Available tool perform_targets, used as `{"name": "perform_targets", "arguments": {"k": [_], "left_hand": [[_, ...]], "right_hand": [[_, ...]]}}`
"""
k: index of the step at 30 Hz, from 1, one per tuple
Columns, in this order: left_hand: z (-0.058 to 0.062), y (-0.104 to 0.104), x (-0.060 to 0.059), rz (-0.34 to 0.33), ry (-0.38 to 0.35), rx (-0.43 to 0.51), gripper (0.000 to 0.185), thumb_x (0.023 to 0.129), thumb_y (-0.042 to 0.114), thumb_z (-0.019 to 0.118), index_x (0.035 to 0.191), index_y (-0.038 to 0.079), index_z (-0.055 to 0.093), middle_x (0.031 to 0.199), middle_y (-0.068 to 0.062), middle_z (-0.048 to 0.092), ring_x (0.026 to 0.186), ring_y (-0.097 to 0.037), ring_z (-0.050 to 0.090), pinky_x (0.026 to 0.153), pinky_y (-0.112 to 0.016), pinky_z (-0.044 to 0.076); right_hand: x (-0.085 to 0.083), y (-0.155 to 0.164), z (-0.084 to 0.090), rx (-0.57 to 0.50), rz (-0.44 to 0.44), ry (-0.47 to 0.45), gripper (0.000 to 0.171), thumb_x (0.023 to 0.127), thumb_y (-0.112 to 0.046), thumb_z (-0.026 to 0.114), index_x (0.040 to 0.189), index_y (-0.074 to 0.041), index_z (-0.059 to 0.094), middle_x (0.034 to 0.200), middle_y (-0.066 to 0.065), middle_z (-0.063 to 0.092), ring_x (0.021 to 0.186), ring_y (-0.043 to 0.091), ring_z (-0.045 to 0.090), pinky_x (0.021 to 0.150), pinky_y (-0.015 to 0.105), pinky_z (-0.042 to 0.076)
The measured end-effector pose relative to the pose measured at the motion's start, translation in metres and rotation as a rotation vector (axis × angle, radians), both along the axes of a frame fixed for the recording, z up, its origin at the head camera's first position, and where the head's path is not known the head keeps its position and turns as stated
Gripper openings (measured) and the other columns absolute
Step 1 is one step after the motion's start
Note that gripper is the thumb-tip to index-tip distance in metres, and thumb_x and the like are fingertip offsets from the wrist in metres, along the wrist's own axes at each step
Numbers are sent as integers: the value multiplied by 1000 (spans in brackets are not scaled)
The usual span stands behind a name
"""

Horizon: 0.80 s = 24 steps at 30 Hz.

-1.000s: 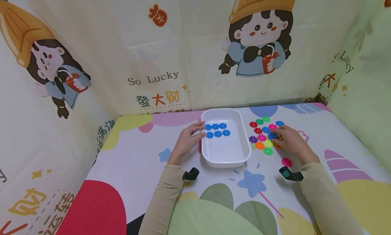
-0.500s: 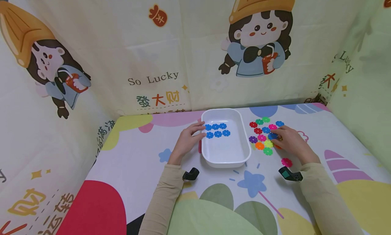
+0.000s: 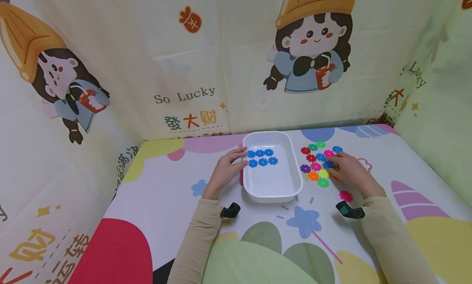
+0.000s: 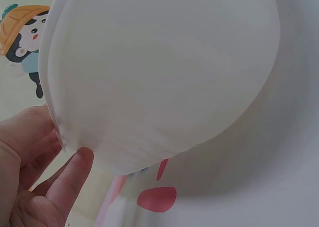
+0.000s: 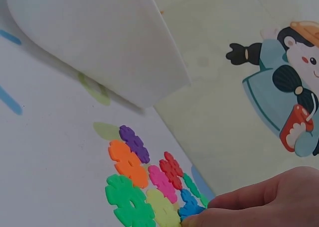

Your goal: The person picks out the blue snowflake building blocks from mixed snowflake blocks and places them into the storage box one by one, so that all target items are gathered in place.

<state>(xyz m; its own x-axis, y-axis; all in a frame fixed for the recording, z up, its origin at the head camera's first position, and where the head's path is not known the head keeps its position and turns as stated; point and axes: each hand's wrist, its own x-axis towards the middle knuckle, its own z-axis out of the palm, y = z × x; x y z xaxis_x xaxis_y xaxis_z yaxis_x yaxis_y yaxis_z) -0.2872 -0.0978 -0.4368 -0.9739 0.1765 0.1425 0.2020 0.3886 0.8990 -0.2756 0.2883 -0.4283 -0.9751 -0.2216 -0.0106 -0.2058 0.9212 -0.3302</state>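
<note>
A white plastic tray [image 3: 273, 185] stands mid-table, with two rows of blue snowflake building discs [image 3: 263, 162] lying inside. My left hand [image 3: 226, 169] holds the tray's left rim; in the left wrist view its fingers [image 4: 75, 172] touch the tray wall [image 4: 164, 77]. To the right of the tray, my right hand [image 3: 352, 173] pinches a blue snowflake disc [image 3: 327, 164] within a loose group of coloured discs. The right wrist view shows this blue disc [image 5: 192, 217] at the fingertips, mostly covered by the hand [image 5: 269, 202].
Around the right hand lie red [image 3: 305, 151], green [image 3: 323, 182], purple [image 3: 305, 168], orange [image 3: 313, 176], yellow [image 3: 324, 173] and pink discs. One pink disc [image 3: 346, 196] lies apart, nearer the right wrist. A printed cloth wall [image 3: 239, 91] rises behind the table.
Almost nothing differs. Both hands keep their places, the left at the tray rim and the right at the blue disc; the view shifts very slightly.
</note>
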Motion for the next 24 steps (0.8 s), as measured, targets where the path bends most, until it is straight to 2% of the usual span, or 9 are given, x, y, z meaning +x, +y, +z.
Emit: {"name": "perform_targets", "arguments": {"k": [8, 15, 19, 24], "left_hand": [[-1, 0, -1, 0, 1, 1, 38, 91, 23, 70, 126, 7, 67, 142, 11, 52, 140, -15, 36, 105, -42, 43], [0, 0, 0, -3, -8, -2, 37, 92, 23, 69, 126, 8, 67, 142, 12, 52, 140, -15, 35, 107, -43, 41], [0, 0, 0, -5, -9, -3, 38, 92, 24, 69, 126, 7, 66, 142, 11, 52, 140, -15, 35, 107, -43, 41], [1, 0, 0, -6, -4, -8, 38, 92, 24, 69, 126, 7, 66, 141, 11, 52, 140, -15, 36, 107, -44, 41]], "right_hand": [[0, 0, 0, -2, 6, -1, 55, 84, -11, 75, 131, 8, 54, 120, 34, 49, 110, 48, 50, 85, 52, 55], [-1, 1, -2, -44, 31, 19, 55, 83, -8, 76, 131, 8, 55, 105, 26, 54, 93, 36, 53, 76, 44, 58], [-2, 2, -5, -77, 22, 16, 55, 83, -9, 76, 132, 6, 56, 99, 20, 55, 90, 32, 52, 73, 41, 57], [-1, 4, -5, -97, 18, 13, 52, 83, -11, 77, 129, 7, 58, 101, 21, 56, 90, 32, 53, 74, 42, 57]]}}
